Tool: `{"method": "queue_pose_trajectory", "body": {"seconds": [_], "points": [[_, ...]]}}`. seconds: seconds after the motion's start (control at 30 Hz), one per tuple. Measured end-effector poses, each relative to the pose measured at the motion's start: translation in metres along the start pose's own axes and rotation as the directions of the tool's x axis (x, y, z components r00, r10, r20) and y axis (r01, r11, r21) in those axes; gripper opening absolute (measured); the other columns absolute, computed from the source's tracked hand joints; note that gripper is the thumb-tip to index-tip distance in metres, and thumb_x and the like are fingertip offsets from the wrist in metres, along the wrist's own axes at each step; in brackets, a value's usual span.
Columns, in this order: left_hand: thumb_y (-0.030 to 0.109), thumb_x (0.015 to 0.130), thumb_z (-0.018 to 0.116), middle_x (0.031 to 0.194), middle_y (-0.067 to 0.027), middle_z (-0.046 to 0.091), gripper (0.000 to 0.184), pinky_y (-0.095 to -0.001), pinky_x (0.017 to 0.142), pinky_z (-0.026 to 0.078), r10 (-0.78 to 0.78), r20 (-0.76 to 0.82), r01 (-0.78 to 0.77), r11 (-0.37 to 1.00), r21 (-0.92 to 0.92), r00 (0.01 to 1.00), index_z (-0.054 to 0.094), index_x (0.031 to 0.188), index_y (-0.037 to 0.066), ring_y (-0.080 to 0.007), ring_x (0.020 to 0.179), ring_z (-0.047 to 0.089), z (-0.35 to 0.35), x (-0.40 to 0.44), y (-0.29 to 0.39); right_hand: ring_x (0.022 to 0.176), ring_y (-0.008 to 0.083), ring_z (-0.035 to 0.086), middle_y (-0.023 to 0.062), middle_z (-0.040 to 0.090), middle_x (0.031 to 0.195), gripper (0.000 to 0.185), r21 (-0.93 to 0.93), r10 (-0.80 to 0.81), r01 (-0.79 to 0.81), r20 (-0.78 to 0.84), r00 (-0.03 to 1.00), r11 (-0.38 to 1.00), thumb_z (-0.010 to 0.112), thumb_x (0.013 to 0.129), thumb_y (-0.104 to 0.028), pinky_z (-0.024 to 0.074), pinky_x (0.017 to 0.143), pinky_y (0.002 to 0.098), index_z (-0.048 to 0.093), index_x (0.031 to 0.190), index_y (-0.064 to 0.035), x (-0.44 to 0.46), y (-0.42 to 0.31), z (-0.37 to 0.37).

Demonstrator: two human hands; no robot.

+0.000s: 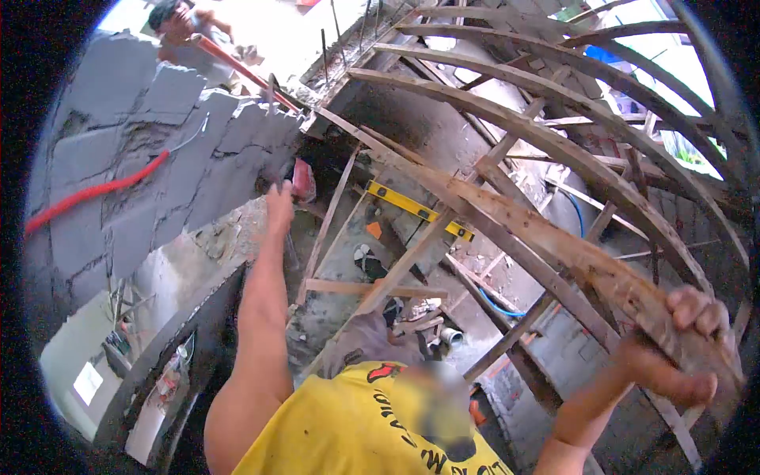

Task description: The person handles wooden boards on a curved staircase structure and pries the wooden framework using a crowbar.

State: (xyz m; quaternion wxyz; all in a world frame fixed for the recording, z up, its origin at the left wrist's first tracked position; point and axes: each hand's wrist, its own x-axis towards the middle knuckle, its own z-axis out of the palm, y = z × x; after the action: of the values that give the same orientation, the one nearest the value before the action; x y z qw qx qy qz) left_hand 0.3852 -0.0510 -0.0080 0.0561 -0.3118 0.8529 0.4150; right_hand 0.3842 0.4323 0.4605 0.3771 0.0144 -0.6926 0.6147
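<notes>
My left hand [279, 199] reaches up beside the grey block wall [182, 150], its fingers closed near a red tool or object [302, 180]; what exactly they hold is too small to tell. At the right, my right hand [681, 348] grips the end of a long wooden board [554, 237], fingers over one edge and thumb on the other side. The board runs diagonally up to the wall's corner. Between my arms, a yellow level [419, 210] lies across the work below.
Curved wooden ribs [554, 134] span the upper right. A person [190, 36] is behind the wall at the upper left. A red tube [95, 196] sticks out along the wall. Timber props, a blue hose [500, 307] and rubble lie below.
</notes>
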Motion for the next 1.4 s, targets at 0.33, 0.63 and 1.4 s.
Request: {"method": "queue_pose_trajectory", "body": {"seconds": [0.33, 0.63, 1.4], "points": [[0.039, 0.094, 0.055, 0.092, -0.0232, 0.068, 0.038, -0.0478, 0.079, 0.048, 0.108, 0.344, -0.207, 0.942, 0.263, 0.933, 0.06, 0.105, 0.003, -0.0433, 0.091, 0.065, -0.077, -0.179, -0.069, 0.081, 0.0305, 0.061, 0.0163, 0.058, 0.095, 0.037, 0.04, -0.069, 0.064, 0.128, 0.989, 0.997, 0.045, 0.096, -0.042, 0.0519, 0.078, 0.0455, 0.048, 0.109, -0.0073, 0.005, 0.035, -0.004], [0.047, 0.094, 0.053, 0.084, -0.0247, 0.067, 0.042, -0.0569, 0.074, 0.047, 0.077, 0.67, -0.449, 0.798, 0.403, 0.738, 0.056, 0.101, 0.007, -0.0485, 0.084, 0.062, -0.122, -0.268, -0.074, 0.094, 0.019, 0.06, 0.0098, 0.06, 0.105, 0.028, -0.245, -0.131, 0.204, 0.284, 0.95, 0.948, 0.058, 0.098, -0.021, 0.0468, 0.087, 0.0328, 0.054, 0.118, -0.0012, 0.007, 0.034, 0.0], [0.052, 0.094, 0.049, 0.07, -0.0132, 0.064, 0.039, -0.0522, 0.059, 0.05, 0.198, 0.892, -0.913, -0.106, -0.393, -0.407, 0.054, 0.096, 0.013, -0.04, 0.068, 0.064, 0.0, -0.332, 0.088, 0.1, 0.0446, 0.063, 0.0253, 0.066, 0.105, 0.047, -0.898, 0.962, -0.35, 0.267, 0.052, 0.268, 0.045, 0.098, -0.047, 0.0479, 0.087, 0.0504, 0.065, 0.114, -0.007, -0.537, -0.043, -0.324]]}}
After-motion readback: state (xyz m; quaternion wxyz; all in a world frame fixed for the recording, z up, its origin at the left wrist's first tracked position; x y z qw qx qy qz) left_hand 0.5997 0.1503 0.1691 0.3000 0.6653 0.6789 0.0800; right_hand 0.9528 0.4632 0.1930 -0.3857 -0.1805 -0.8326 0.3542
